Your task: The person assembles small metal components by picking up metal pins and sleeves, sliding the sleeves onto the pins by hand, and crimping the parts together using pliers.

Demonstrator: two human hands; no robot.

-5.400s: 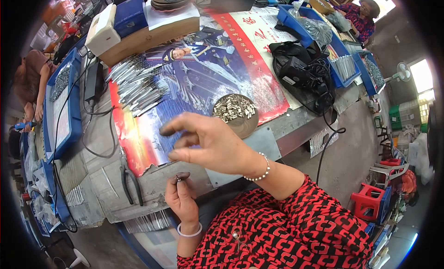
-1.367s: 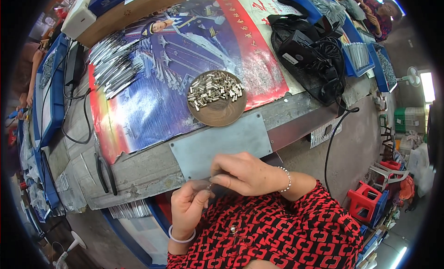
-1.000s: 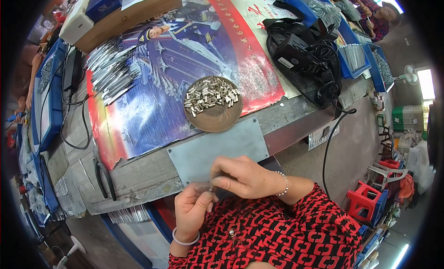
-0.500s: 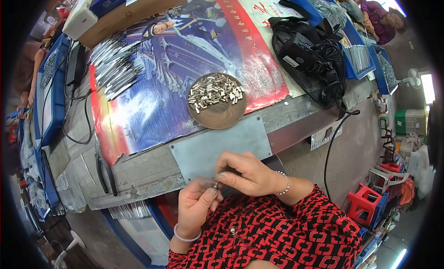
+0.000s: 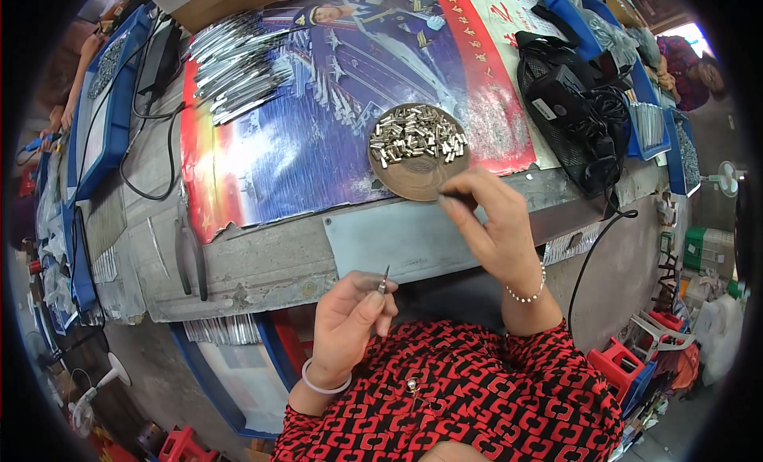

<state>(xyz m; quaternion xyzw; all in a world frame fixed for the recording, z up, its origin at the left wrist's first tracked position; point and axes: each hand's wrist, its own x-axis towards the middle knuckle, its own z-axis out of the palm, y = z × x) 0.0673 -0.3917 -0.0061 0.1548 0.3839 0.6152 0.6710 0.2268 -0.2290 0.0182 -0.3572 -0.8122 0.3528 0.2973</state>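
Note:
My left hand [image 5: 350,323] is closed in a pinch on a slim pointed metal rod [image 5: 384,281], its tip standing up above the fingers. Close to the near rim of a round brown dish [image 5: 413,185], the thumb and forefinger of my right hand [image 5: 493,223] come together. Whatever may be between those fingertips is too small to make out. Many short silvery metal sleeves [image 5: 417,134] are heaped in the far part of the dish. A pale grey metal plate [image 5: 389,239] lies on the bench edge between my hands and the dish.
A pile of thin metal rods [image 5: 242,64] lies on the poster [image 5: 278,176] at the far left. Black-handled pliers [image 5: 189,259] rest on the bench. To the right sits a black mesh tray with cables [image 5: 572,104]. Blue bins [image 5: 119,120] stand at both sides.
My right hand has left my left hand and moved up and right to the dish. My left hand keeps its pinch, and the rod now shows clearly. The view has shifted slightly.

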